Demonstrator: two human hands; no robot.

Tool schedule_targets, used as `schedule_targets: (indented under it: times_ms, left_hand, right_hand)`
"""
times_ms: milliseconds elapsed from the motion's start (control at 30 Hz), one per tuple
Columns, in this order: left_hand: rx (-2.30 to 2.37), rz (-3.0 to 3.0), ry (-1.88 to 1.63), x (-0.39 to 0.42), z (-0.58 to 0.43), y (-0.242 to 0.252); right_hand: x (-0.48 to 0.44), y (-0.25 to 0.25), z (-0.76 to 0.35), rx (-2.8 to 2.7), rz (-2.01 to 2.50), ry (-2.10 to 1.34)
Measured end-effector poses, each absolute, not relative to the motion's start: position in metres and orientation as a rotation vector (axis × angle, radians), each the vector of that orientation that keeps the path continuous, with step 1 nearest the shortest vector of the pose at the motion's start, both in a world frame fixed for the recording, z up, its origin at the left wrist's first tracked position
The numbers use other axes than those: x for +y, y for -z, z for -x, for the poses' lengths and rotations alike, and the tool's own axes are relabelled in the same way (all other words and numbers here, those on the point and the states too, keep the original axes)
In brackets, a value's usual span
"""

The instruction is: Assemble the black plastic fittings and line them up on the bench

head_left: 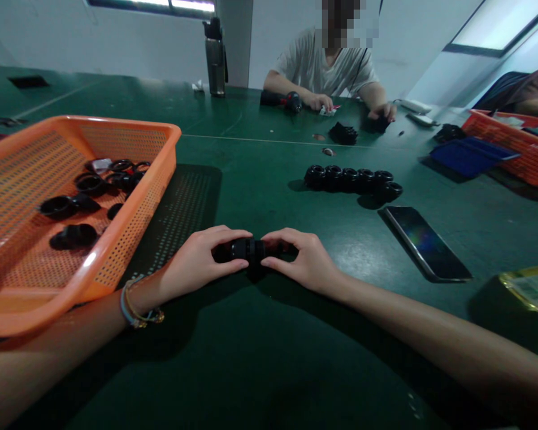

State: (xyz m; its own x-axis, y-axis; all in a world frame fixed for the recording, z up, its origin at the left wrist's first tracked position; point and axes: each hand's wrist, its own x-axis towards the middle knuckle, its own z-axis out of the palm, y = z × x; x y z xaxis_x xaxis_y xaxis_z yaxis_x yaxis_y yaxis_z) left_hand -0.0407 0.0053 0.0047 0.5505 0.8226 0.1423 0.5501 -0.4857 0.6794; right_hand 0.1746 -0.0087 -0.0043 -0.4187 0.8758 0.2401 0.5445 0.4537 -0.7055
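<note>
Both grips are clamped. The left hand wraps fingers and thumb round one end of a black cylindrical part. The right hand pinches the other end, fingertips curled over the top. The part sits crosswise between them, low over the near middle of the counter. Whether it rests on the surface or hangs just above, I cannot tell.

Sweeping from the left: an orange basket lies along the counter's left edge, with loose black rings scattered on its mesh floor. Its near corner is close beside the left forearm, where bracelets circle the wrist. Past the hands, toward the counter's middle, a row of black parts lies on its side. A dark phone lies near that row's right end. A yellow packet pokes in at the right edge. At the far edge another person sits with both hands on small dark pieces.

The risks, as I judge them: the part is round and held only by its ends. An uneven squeeze or a skewed twist could pop it free, and it would roll toward the phone or off the near edge. If it is two pieces meeting in the middle, pressing them off-axis could jam them crooked. A swing of the left elbow could knock the basket.
</note>
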Motion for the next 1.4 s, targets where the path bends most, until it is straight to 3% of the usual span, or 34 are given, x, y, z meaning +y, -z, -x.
schedule_targets:
  times_ms: [1400]
  left_hand:
    - [1.096, -2.217, -0.606, 0.0053, 0.0399, -0.0055]
  right_hand:
    - [-0.0093, 0.0037, -0.1748, -2.134, 1.209, -0.737]
